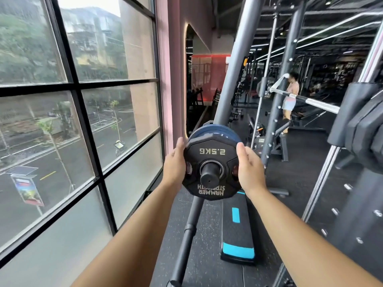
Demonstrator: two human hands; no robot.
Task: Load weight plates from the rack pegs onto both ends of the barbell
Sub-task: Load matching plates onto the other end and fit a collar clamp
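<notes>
Black-framed window (83, 112) noted at left; grey slanted rack upright (234, 75) behind; black-and-cyan step platform (236, 230) on floor below. Black octagonal 2.5 kg weight plate (211, 151) is seated on a black cylindrical stub (209, 176), against a blue round plate (209, 131). Plate is gripped at its side edges by left hand (175, 162) and right hand (249, 170), fingers curled behind.

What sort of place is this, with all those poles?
A gym, most likely: left hand and right hand grip a 2.5 kg weight plate, steel racks stand nearby, and a step platform lies below.
</notes>
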